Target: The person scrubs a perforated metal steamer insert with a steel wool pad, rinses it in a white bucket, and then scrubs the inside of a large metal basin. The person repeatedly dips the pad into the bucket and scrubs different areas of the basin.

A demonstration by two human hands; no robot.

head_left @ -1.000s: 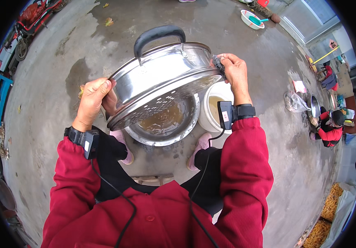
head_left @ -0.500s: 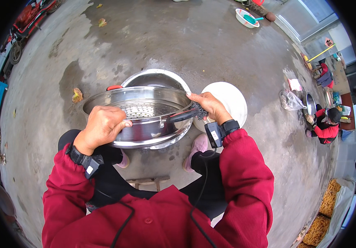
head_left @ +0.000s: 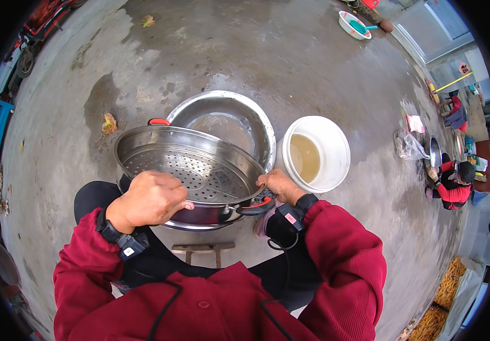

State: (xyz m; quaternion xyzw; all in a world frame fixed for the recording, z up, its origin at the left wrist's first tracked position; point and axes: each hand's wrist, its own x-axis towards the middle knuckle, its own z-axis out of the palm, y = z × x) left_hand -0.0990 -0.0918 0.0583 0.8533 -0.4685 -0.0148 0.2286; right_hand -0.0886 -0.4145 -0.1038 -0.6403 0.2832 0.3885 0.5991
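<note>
Silver, round, perforated steel steamer [head_left: 199,176] tilted between your two hands.
Your left hand [head_left: 151,199] is curled round the steamer's near-left rim; your right hand [head_left: 283,184] grasps its right rim, with a dark scouring pad [head_left: 267,194] under it. A wide silver metal basin [head_left: 230,122] lies beyond the steamer, partly hidden by it; a round white plastic bucket [head_left: 336,153] stands to its right.

Teal dipper [head_left: 358,26] in white basin [head_left: 345,20]; yellowish leaf [head_left: 109,123].
</note>
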